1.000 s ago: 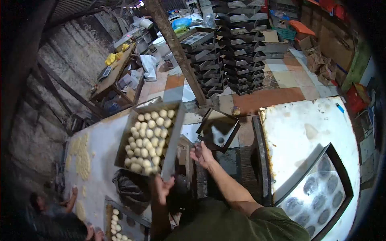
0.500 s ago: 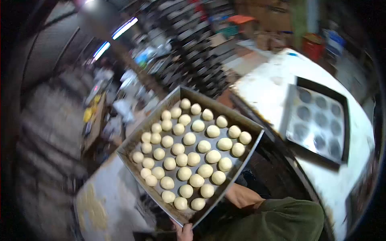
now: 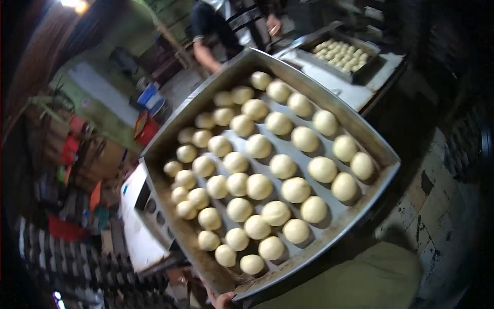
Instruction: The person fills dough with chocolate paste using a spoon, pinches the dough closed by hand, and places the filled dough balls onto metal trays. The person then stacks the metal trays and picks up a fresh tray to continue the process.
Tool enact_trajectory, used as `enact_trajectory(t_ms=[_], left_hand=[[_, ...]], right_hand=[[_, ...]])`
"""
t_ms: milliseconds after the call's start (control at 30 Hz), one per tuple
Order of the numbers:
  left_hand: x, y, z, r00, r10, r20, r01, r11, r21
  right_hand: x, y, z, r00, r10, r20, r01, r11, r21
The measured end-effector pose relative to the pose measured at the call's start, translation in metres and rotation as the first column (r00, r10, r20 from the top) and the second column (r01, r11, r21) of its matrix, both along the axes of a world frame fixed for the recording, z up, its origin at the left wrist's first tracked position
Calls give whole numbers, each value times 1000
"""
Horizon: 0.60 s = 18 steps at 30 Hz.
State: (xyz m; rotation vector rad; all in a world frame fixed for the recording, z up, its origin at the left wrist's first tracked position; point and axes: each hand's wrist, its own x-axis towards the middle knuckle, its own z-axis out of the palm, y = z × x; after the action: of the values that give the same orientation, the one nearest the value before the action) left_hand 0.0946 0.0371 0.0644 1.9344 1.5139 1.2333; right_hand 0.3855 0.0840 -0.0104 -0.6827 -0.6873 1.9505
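Observation:
A square metal tray [image 3: 329, 237] fills the middle of the view, held up and tilted. Several round pale dough balls [image 3: 283, 166] are spread over its floor, many apart and some touching. At the tray's lowest corner my left hand [image 3: 222, 299] grips the rim, with only some fingers showing. My right hand is hidden; a green sleeve [image 3: 355, 278] shows below the tray's right side.
A person in a dark sleeve [image 3: 198, 23] stands beyond the tray. At the far right, another tray [image 3: 355, 76] of dough balls rests on a white table [image 3: 357, 95]. A white worktop [image 3: 136, 221], red bucket [image 3: 146, 129] and dark racks [image 3: 67, 257] are on the left.
My view has swung to the right, bringing the person and second dough tray into sight. The held tray now looks larger and nearer. My right forearm has gone out of sight.

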Motion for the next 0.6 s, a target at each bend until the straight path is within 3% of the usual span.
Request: enact_trajectory(t_ms=[33,67,133,167,200,267,367,400,467,600], left_hand=[[9,15,1,999,-34,14,34,999,8],[29,28,8,966,-134,222,163,979,-119],[90,60,30,755,-209,622,469,835,-288],[126,89,16,622,-142,770,603,714,-355],[173,114,5,707,-39,707,542,672,-504],[236,119,4,702,-65,710,620,546,-563],[280,110,18,732,-138,668,633,499,-591],[139,150,13,660,-214,720,723,442,-531],[163,197,-8,612,-236,755,761,438,-479],[203,171,-13,454,-152,878,842,396,-366]], right_hand=[[11,-17,-5,997,-72,21,73,997,-37],[21,-36,-12,989,-143,42,146,987,-73],[43,-64,-25,958,-272,93,283,950,-132],[68,-66,-42,939,-329,103,343,920,-189],[100,-66,-49,921,-375,109,391,884,-257],[139,-91,-60,878,-458,141,478,817,-324],[160,-108,-64,816,-552,170,574,743,-345],[58,-102,-60,742,-606,287,671,676,-306],[45,-85,-66,681,-666,304,732,610,-304],[50,-110,-58,564,-742,362,826,505,-252]])
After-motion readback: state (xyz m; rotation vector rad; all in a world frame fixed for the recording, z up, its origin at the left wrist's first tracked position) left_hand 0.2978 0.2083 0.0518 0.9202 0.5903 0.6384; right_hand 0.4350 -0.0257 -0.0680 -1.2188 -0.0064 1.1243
